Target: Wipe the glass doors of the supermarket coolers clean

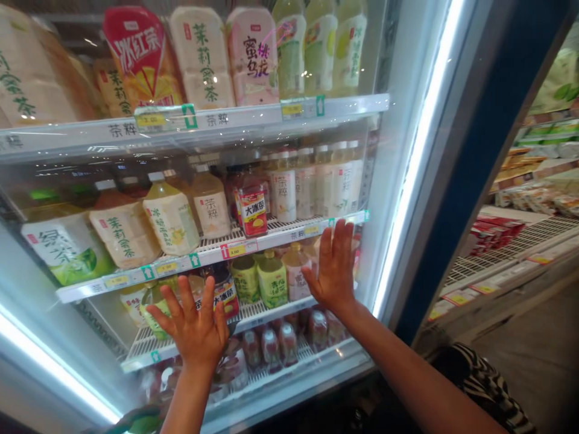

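My left hand (195,325) lies flat with fingers spread against the glass door (389,181) of a drinks cooler, low and left of centre. My right hand (333,265) presses flat on the same glass, higher and nearer the door's right edge, fingers together and pointing up. Neither hand holds anything. Behind the glass stand rows of bottled tea on white wire shelves (253,238), among them a red-labelled bottle (252,211) at the middle shelf's front.
A bright light strip (418,150) runs down the cooler's right side next to a dark blue door frame (474,157). An open chilled display (511,241) with packaged goods stands to the right. Striped fabric (488,386) shows at the lower right.
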A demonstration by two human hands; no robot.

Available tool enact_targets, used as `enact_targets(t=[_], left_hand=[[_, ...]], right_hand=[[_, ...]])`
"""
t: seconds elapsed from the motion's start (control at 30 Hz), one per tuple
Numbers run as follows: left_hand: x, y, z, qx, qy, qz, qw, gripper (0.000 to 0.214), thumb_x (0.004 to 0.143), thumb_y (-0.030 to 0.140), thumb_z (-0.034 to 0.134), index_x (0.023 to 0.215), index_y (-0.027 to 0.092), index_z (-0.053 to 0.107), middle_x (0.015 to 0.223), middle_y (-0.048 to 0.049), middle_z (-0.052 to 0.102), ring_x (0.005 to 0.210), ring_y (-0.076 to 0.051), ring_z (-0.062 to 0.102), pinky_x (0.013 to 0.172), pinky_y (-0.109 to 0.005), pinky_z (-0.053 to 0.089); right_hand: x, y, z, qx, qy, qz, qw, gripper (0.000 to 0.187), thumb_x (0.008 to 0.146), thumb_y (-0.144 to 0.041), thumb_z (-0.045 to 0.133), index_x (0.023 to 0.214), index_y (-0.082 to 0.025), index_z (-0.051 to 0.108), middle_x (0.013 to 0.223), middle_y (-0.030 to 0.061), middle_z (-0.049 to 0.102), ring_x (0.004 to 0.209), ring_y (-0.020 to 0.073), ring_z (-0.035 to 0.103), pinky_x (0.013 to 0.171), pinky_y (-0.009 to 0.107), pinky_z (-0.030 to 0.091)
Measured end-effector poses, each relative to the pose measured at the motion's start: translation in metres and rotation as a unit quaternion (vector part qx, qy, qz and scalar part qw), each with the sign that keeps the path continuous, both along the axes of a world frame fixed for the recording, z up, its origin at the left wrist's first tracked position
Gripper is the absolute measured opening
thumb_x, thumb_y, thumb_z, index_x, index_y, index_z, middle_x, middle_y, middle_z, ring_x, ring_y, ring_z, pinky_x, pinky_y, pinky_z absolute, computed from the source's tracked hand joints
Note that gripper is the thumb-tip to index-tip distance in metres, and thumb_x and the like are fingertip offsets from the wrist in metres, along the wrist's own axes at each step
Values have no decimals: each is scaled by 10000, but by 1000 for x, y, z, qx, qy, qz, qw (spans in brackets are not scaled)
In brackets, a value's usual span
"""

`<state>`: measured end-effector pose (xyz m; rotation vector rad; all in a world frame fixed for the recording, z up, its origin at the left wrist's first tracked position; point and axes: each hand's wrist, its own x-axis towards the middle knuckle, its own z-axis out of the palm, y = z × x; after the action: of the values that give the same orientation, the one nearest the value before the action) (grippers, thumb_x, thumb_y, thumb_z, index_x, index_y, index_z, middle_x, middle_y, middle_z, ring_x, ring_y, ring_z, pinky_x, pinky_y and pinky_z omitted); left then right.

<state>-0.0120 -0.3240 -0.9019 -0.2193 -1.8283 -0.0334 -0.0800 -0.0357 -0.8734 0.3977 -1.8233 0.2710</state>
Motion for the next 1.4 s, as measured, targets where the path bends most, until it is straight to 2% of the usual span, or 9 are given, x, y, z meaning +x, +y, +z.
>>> enact_targets(t=[0.13, 0.27, 0.47, 0.67, 0.8, 0.9, 1.07, 1.27, 1.4], left_hand=[[-1, 2, 2, 7, 31, -3, 999, 756, 964, 250, 583, 1644, 301, 258, 1771, -13, 21, 1640, -270, -52, 1314, -546, -111], [-3, 1, 2, -1, 48, 14, 999, 776, 968, 246, 593, 1650, 311, 226, 1770, -12, 7, 1639, -265, -51, 1317, -526, -102], [0, 0, -2, 16, 25, 33, 999, 802, 961, 258, 591, 1653, 326, 192, 1767, -28, 12, 1640, -285, -27, 1318, -562, -66], [2, -3, -6, 19, 16, 30, 999, 746, 988, 289, 523, 1651, 332, 184, 1752, -55, 50, 1635, -317, -2, 1293, -686, 13], [2, -6, -7, 28, 5, 28, 999, 808, 958, 259, 562, 1649, 352, 152, 1736, -51, 70, 1629, -329, -5, 1268, -745, 42], [2, -8, -7, 18, -1, 27, 999, 825, 955, 258, 568, 1651, 339, 132, 1735, -56, 53, 1629, -324, -27, 1262, -754, 31], [3, -10, -7, 12, 17, 19, 1000, 796, 962, 243, 551, 1656, 295, 162, 1748, -74, 45, 1635, -320, 4, 1291, -696, 25], [2, -10, -9, 21, 14, 13, 1000, 789, 969, 247, 526, 1661, 298, 150, 1748, -66, 40, 1638, -305, -2, 1304, -662, -3], [2, -10, -9, 25, 28, 7, 999, 763, 982, 242, 509, 1660, 299, 163, 1752, -58, 52, 1638, -303, 33, 1316, -622, 6]], right_hand=[[-1, -7, -1, 38, 16, 9, 999, 849, 1046, -583, 297, 1671, -174, -106, 1752, 72, -192, 1624, 343, -123, 1267, 699, 103], [0, -23, 13, -3, 8, -1, 1000, 866, 1042, -595, 300, 1666, -181, -134, 1739, 83, -233, 1615, 387, -137, 1235, 751, 118], [25, -92, -29, 46, -4, -2, 999, 853, 1052, -513, 346, 1666, -103, -82, 1742, 124, -186, 1624, 309, -141, 1276, 666, 115], [32, -141, -4, 8, -10, 12, 1000, 921, 1023, -526, 435, 1669, -136, -92, 1741, 125, -180, 1617, 400, -100, 1237, 732, 181], [44, -161, -39, 34, -22, 6, 999, 853, 1046, -451, 413, 1670, -112, -60, 1737, 155, -140, 1620, 387, -81, 1226, 727, 233], [46, -166, -53, 35, -29, 9, 999, 802, 1055, -397, 369, 1670, -121, -65, 1736, 141, -146, 1618, 375, -98, 1210, 746, 248], [36, -166, -26, -7, -5, 2, 1000, 765, 1059, -360, 330, 1670, -156, -82, 1732, 85, -205, 1613, 325, -167, 1233, 751, 140], [41, -155, -52, 54, -5, -2, 999, 815, 1052, -404, 405, 1673, -121, -40, 1749, 127, -127, 1625, 322, -119, 1253, 715, 134], [31, -149, -14, 34, 30, 5, 999, 813, 1057, -452, 388, 1675, -141, -41, 1744, 88, -167, 1620, 316, -152, 1253, 723, 81]])
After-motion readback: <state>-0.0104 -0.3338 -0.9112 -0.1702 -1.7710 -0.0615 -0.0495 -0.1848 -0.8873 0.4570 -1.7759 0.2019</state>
